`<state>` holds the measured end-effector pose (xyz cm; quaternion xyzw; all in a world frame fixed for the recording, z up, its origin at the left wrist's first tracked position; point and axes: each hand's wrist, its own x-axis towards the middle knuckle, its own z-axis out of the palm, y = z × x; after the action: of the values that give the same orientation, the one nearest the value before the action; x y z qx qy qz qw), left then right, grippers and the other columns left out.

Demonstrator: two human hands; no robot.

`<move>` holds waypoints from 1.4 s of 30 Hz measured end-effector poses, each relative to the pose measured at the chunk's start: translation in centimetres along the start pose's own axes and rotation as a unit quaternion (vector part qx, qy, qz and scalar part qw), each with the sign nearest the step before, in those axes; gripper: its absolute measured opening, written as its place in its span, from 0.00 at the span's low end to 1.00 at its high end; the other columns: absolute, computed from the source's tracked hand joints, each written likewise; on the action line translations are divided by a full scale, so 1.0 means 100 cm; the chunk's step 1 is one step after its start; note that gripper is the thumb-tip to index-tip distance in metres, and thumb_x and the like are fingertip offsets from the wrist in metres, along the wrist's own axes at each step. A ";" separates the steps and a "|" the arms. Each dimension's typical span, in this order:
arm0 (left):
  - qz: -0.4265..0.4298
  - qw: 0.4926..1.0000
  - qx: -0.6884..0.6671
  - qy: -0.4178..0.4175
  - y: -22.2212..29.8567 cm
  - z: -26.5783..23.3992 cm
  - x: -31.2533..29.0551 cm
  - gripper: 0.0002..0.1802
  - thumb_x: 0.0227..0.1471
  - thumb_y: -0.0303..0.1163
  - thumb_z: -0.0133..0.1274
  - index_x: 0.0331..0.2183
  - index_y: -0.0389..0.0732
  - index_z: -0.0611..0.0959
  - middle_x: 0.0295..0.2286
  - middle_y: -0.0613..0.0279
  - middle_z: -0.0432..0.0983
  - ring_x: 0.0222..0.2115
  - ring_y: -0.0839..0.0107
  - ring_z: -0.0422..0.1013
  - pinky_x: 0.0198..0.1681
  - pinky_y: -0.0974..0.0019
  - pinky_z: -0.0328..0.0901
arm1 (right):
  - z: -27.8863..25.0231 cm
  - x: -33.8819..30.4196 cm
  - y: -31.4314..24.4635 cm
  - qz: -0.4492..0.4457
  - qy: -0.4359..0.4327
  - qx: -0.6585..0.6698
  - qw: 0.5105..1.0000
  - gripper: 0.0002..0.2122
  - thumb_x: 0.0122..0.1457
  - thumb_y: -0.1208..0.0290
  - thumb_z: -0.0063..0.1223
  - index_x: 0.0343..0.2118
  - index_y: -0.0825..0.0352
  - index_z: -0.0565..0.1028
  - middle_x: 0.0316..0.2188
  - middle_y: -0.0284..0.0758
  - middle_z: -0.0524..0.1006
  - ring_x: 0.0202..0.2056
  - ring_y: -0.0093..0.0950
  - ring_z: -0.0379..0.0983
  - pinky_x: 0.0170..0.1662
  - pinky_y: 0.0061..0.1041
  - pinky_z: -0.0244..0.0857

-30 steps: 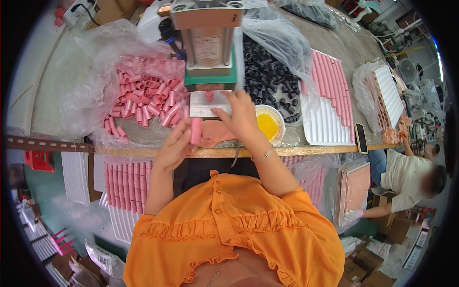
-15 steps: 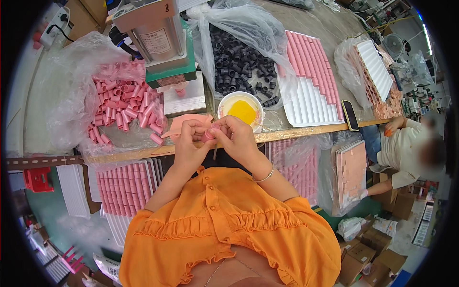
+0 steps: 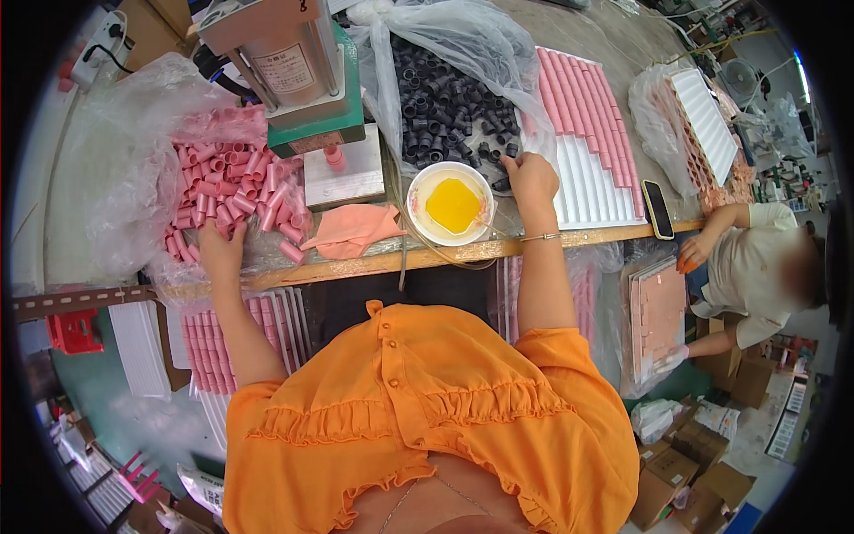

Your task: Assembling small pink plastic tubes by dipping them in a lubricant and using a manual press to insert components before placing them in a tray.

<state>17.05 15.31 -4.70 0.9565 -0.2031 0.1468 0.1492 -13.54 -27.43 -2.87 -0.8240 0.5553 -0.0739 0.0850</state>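
Observation:
My left hand [image 3: 221,251] is at the near edge of a heap of pink plastic tubes [image 3: 238,182], its thumb and fingers apart and touching the tubes. Over on the right, my right hand [image 3: 534,185] has its fingers curled and pinched together beside a pile of small black plastic collars [image 3: 436,107]. Whatever is in that pinch is too small or hidden to name. Between my arms stands a white bowl [image 3: 414,198] of yellow liquid, with a peach cloth [image 3: 354,231] left of it. A pink piece [image 3: 334,158] stands on the metal base under the press [image 3: 311,125].
Rows of pink tubes lie on a white ridged tray [image 3: 594,198] at the right, with a phone [image 3: 656,211] beside it. The wooden table edge [image 3: 391,260] runs in front of me. A co-worker [image 3: 756,267] is at the far right, next to stacked peach sheets [image 3: 656,311].
My hands were together over the table edge, holding a small pink piece. They have parted: the left to the pink tubes, the right to the black collars. The pink piece no longer shows between them.

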 end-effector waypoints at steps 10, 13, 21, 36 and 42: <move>-0.071 0.992 -0.105 -0.023 0.007 -0.001 0.011 0.22 0.40 0.39 0.66 0.31 0.36 0.74 0.26 0.47 0.76 0.28 0.48 0.72 0.33 0.54 0.65 | 0.001 -0.006 0.011 -0.002 0.022 0.079 0.997 0.15 0.48 0.56 0.64 0.26 0.65 0.81 0.22 0.38 0.80 0.27 0.38 0.78 0.32 0.35 0.68; -0.027 0.990 -0.135 0.023 -0.016 0.006 0.006 0.20 0.42 0.37 0.65 0.31 0.36 0.74 0.25 0.49 0.76 0.27 0.50 0.72 0.34 0.54 0.65 | 0.003 -0.013 0.013 -0.029 0.072 0.171 0.982 0.10 0.48 0.61 0.65 0.25 0.64 0.80 0.23 0.37 0.79 0.27 0.37 0.77 0.31 0.34 0.68; -0.050 0.987 -0.141 -0.063 -0.027 -0.012 -0.006 0.17 0.45 0.36 0.64 0.31 0.35 0.76 0.27 0.51 0.79 0.30 0.54 0.74 0.37 0.56 0.67 | -0.040 -0.085 -0.012 -0.349 0.086 0.235 0.903 0.03 0.46 0.73 0.60 0.26 0.60 0.77 0.28 0.33 0.73 0.31 0.34 0.71 0.33 0.35 0.59; 0.079 0.986 -0.019 -0.146 -0.041 0.008 -0.006 0.36 0.44 0.32 0.63 0.55 0.33 0.70 0.45 0.41 0.75 0.45 0.51 0.73 0.47 0.58 0.66 | -0.042 -0.098 -0.002 -0.318 0.132 0.315 0.884 0.06 0.49 0.70 0.61 0.27 0.61 0.74 0.31 0.33 0.70 0.36 0.32 0.69 0.38 0.34 0.58; 0.080 0.978 -0.011 -0.194 -0.007 0.005 -0.002 0.27 0.45 0.27 0.62 0.48 0.34 0.75 0.35 0.43 0.76 0.38 0.51 0.74 0.40 0.56 0.66 | -0.029 -0.103 0.046 -0.098 0.080 0.566 0.815 0.04 0.56 0.74 0.56 0.31 0.68 0.73 0.30 0.36 0.69 0.29 0.30 0.70 0.34 0.26 0.64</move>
<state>17.31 15.84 -5.34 0.9458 -0.3055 -0.0328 0.1051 -22.13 -19.70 -1.34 -0.6721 0.3364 -0.4484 0.4838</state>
